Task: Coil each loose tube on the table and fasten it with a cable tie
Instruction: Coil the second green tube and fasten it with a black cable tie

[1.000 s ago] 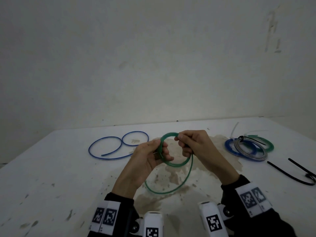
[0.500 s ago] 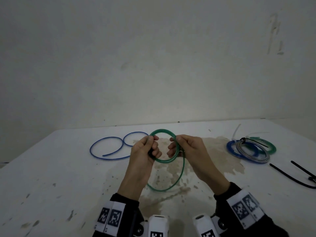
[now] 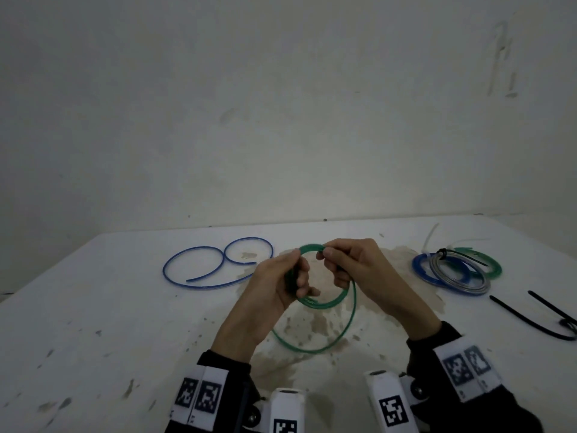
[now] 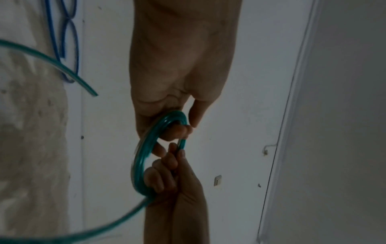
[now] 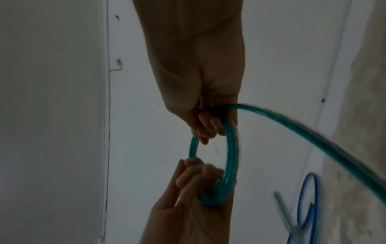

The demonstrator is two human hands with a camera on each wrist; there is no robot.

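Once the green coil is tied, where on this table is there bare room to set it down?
Free: the near-left table in front of the blue tube. Crowded: far right, with the tied coils and black cable ties.

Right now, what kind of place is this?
Likely a bare workroom or test bench: a stained white table against a blank scuffed wall, holding only tubing such as the loose blue tube and black cable ties.

Black sleeves [image 3: 487,410], white wristbands [image 3: 465,370] with square black-and-white markers, bare hands [image 3: 274,292].
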